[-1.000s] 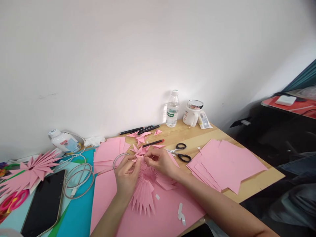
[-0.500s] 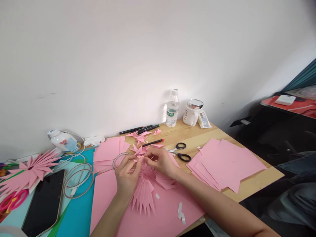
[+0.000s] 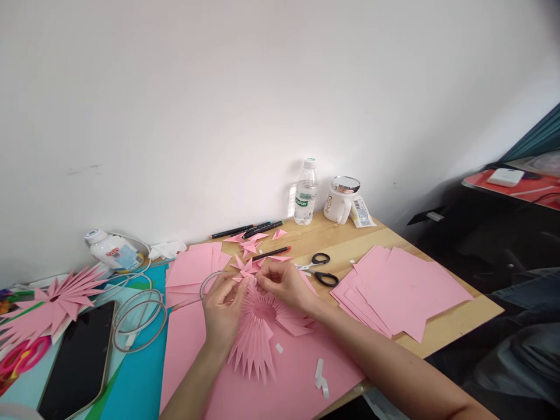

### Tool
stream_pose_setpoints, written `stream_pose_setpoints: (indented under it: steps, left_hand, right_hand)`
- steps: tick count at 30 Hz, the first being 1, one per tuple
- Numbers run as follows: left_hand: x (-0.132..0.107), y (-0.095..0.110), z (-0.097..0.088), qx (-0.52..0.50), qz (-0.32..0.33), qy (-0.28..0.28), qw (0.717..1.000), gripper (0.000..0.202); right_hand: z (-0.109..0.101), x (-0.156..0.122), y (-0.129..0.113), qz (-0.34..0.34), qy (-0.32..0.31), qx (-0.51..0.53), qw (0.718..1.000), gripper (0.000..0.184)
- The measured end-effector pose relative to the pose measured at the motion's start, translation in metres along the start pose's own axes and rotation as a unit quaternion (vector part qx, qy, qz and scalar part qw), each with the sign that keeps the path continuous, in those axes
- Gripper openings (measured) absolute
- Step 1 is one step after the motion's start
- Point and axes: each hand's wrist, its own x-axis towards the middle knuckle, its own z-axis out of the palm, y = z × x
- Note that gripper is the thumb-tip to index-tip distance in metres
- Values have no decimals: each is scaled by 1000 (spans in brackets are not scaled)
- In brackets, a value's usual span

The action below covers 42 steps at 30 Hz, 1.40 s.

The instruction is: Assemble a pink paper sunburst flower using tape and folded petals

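Pink paper flower (image 3: 256, 335), pleated into long spikes, lies on a big pink sheet (image 3: 289, 388) near the front edge of the desk (image 3: 345, 239), about midway along it. Both my hands meet at the flower's far rim. Left hand (image 3: 224, 312): fingers curled, thumb and forefinger pinched on a small folded petal (image 3: 248, 281). Right hand (image 3: 286, 287): fingertips clamped on the same petal from the other side, other fingers bent in. The left palm covers part of the flower's left side.

Loose folded petals (image 3: 249, 246) sit just beyond my fingers toward the back edge, with a red-capped pen (image 3: 272, 253) among them. Black-handled scissors (image 3: 321, 269) lie just right of the right hand. A stack of pink sheets (image 3: 406, 291) is fanned out toward the right edge. Black markers (image 3: 247, 230), a water bottle (image 3: 305, 192) and a white mug (image 3: 341, 201) stand along the back edge by the wall. Toward the left end are wire hoops (image 3: 140, 318), a dark tablet (image 3: 76, 361), a second pink flower (image 3: 52, 303) and a white bottle (image 3: 111, 249). White scraps (image 3: 321, 376) lie on the sheet near the front edge.
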Motion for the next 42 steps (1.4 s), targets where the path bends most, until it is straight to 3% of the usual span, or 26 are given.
stream_pose_setpoints:
  steps: [7,14,17,19,20,22,25,27,30,32,34,36,38,40,42]
  left_hand:
    - [0,0,0,-58,-72,-12,996,16]
    - [2,0,-1,-154,-141,-39,977,14]
    - [4,-3,-2,-225,-193,-6,955,17]
    - [7,-4,-3,-308,-246,4,919,23]
    - [9,-4,-4,-354,-276,3,893,26]
    - [13,-4,-7,-429,-333,-1,840,30]
    - [17,-4,-8,-475,-384,5,792,33]
    - [17,-3,-8,-480,-393,5,785,34]
    - [16,-2,-8,-477,-390,3,788,35]
    - [15,-1,-7,-467,-381,-6,798,35]
    - [13,0,-7,-449,-369,-18,814,34]
    - [12,2,-6,-427,-358,-30,830,33]
    - [11,4,-4,-412,-345,-40,842,32]
    - [10,6,-3,-401,-336,-49,851,29]
    - [9,8,-2,-385,-331,-52,860,28]
  right_hand:
    - [-1,0,-1,-9,-3,6,1000,14]
    - [-4,2,-1,63,-17,46,997,29]
    - [-5,3,0,61,3,60,996,32]
    - [-8,3,-2,52,-9,82,995,33]
    - [-11,2,-5,48,-41,98,993,34]
    - [-18,-2,-13,50,-175,132,974,34]
    - [-27,-9,-27,79,-431,141,888,39]
    - [-30,-13,-32,90,-502,127,851,41]
    - [-31,-15,-33,93,-531,83,838,43]
    - [-30,-16,-32,89,-512,59,852,43]
    - [-28,-15,-30,73,-450,55,888,38]
    - [-22,-13,-27,22,-317,51,947,30]
    - [-15,-11,-24,-68,-128,9,989,22]
    - [-8,-8,-20,-155,7,-65,986,13]
    - [-4,-7,-19,-199,40,-118,972,10]
